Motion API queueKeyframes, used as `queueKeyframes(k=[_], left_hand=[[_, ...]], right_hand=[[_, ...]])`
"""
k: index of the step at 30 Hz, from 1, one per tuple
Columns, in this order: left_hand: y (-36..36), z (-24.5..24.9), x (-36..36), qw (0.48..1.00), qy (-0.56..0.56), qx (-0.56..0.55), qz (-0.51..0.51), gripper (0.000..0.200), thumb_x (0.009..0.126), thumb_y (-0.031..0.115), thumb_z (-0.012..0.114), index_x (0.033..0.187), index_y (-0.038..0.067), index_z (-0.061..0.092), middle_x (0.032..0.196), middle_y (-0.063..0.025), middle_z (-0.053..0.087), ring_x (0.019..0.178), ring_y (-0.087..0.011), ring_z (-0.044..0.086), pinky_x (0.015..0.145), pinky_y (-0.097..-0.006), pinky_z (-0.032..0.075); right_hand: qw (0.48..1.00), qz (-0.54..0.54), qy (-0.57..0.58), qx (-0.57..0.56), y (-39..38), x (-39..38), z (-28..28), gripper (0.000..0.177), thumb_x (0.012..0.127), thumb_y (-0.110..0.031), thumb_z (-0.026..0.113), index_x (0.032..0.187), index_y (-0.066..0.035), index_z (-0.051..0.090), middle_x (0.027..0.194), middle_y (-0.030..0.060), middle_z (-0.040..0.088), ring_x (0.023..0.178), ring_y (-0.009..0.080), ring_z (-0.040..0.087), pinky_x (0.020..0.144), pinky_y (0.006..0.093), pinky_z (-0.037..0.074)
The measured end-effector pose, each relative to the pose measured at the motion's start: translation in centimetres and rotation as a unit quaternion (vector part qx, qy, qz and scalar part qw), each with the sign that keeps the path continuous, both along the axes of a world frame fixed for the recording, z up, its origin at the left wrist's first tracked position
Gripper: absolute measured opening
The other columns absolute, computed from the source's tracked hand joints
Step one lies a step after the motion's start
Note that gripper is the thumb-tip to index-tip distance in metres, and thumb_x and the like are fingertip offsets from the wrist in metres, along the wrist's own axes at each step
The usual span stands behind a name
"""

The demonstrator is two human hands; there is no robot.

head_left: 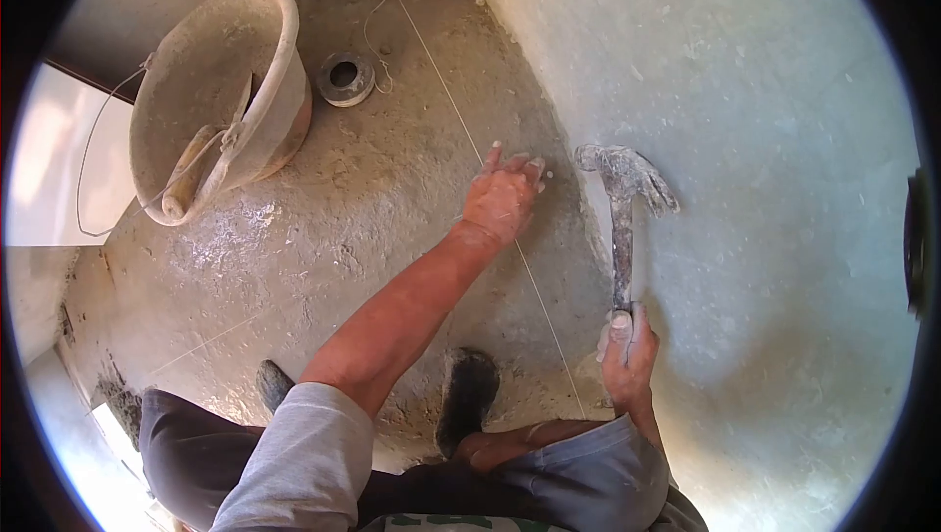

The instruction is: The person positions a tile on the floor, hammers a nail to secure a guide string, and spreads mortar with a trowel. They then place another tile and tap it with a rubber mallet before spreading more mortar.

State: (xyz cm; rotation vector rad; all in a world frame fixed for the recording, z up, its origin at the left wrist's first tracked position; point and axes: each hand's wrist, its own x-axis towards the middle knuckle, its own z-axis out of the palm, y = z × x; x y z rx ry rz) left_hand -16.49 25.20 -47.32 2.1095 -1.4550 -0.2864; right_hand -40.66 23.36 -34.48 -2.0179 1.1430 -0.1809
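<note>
A dusty claw hammer (623,208) is gripped by the lower end of its handle in my right hand (628,351), its head pointing away from me beside the pale wall (774,199). My left hand (505,197) reaches forward over the rough floor near the foot of that wall. Its fingers are bent and drawn together, with one sticking out; whatever they may pinch is too small or hidden. A thin taut string (431,59) runs across the floor and passes at my left hand, whose wrist covers part of it.
At the upper left stands a large mortar-stained bucket (294,61) with a wire handle and a trowel (191,171) inside. Next to it lies a grey ring-shaped roll (346,81). My dark boot (467,397) rests on the floor close to the string.
</note>
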Motion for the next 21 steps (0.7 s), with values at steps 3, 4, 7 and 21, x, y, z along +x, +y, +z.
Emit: queueKeyframes(k=[3, 4, 7, 21], left_hand=[[1.9, 0.6, 1.1, 0.994, -0.008, -0.078, 0.070, 0.030, 0.081, 0.016, 0.063, 0.110, 0.011, 0.061, 0.109, -0.0091, 0.061, 0.110, -0.0248, 0.054, 0.105, -0.0441, 0.031], [2.7, 1.5, 1.7, 0.986, 0.005, -0.114, 0.119, 0.029, 0.081, 0.017, 0.064, 0.109, 0.011, 0.062, 0.109, -0.0086, 0.061, 0.108, -0.0261, 0.054, 0.102, -0.0436, 0.034], [5.7, 4.5, 2.1, 0.981, 0.056, 0.018, 0.184, 0.025, 0.080, 0.023, 0.065, 0.103, 0.012, 0.065, 0.103, -0.0083, 0.062, 0.102, -0.0276, 0.056, 0.093, -0.0427, 0.037], [8.1, 1.5, 1.3, 0.988, 0.063, 0.067, 0.127, 0.016, 0.081, 0.024, 0.063, 0.089, 0.010, 0.066, 0.086, -0.0113, 0.063, 0.086, -0.0305, 0.059, 0.087, -0.0419, 0.038]], right_hand=[[0.999, -0.010, -0.014, 0.039, 1.0, -0.5, 0.2, 0.028, 0.095, -0.027, 0.045, 0.083, -0.002, 0.044, 0.052, 0.0085, 0.049, 0.045, 0.0210, 0.053, 0.045, 0.0357, 0.040], [0.998, -0.014, -0.018, 0.066, 1.4, -0.6, 0.4, 0.029, 0.095, -0.028, 0.046, 0.082, -0.002, 0.044, 0.052, 0.0082, 0.049, 0.045, 0.0194, 0.053, 0.045, 0.0352, 0.041], [0.990, 0.014, -0.008, 0.140, 2.4, -2.5, -0.6, 0.033, 0.092, -0.032, 0.051, 0.079, -0.003, 0.045, 0.053, 0.0091, 0.050, 0.047, 0.0172, 0.052, 0.046, 0.0347, 0.041], [0.976, 0.107, 0.096, 0.163, 5.4, -3.7, -2.2, 0.032, 0.088, -0.034, 0.057, 0.079, -0.004, 0.048, 0.056, 0.0170, 0.049, 0.050, 0.0347, 0.052, 0.048, 0.0396, 0.041]])
